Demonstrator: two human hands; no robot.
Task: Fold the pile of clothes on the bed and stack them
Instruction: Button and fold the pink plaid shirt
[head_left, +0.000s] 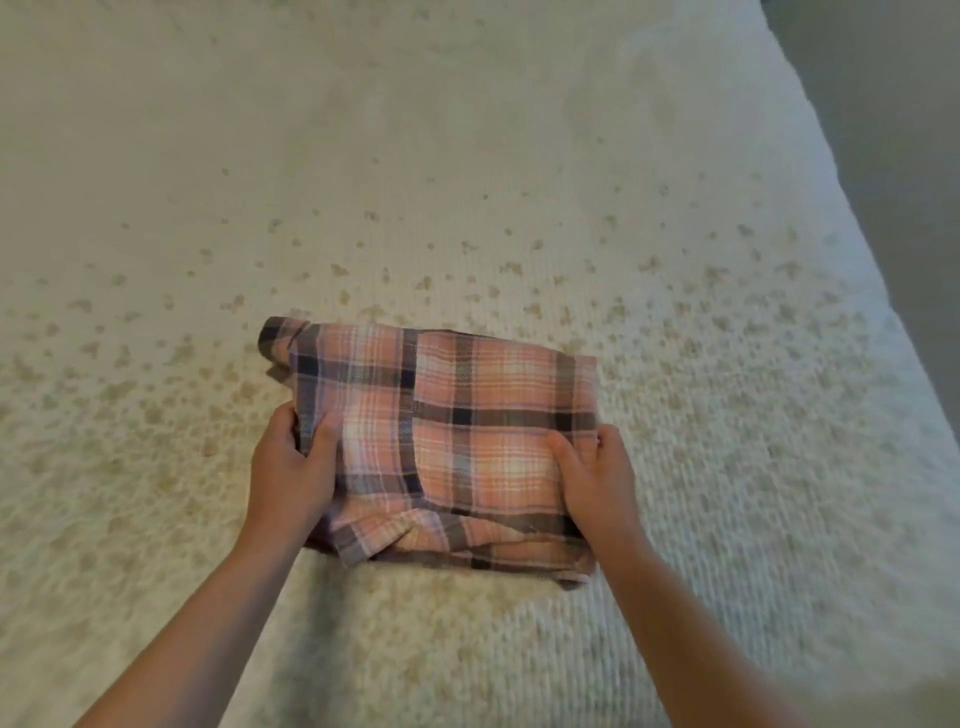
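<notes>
Grip: while your left hand (291, 457) and right hand (597, 475) pinch the plaid garment (447, 441).
Axis: nine-to-three, between hands, equally near.

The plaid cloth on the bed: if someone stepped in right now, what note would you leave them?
Left hand: grips the plaid cloth at its left edge, thumb on top.
Right hand: grips its right edge likewise.
The cloth is folded into a rough rectangle on the bedspread.
Done: this piece looks folded.
Left: set it down as a stack base. No pile or other clothes are in view.
</notes>
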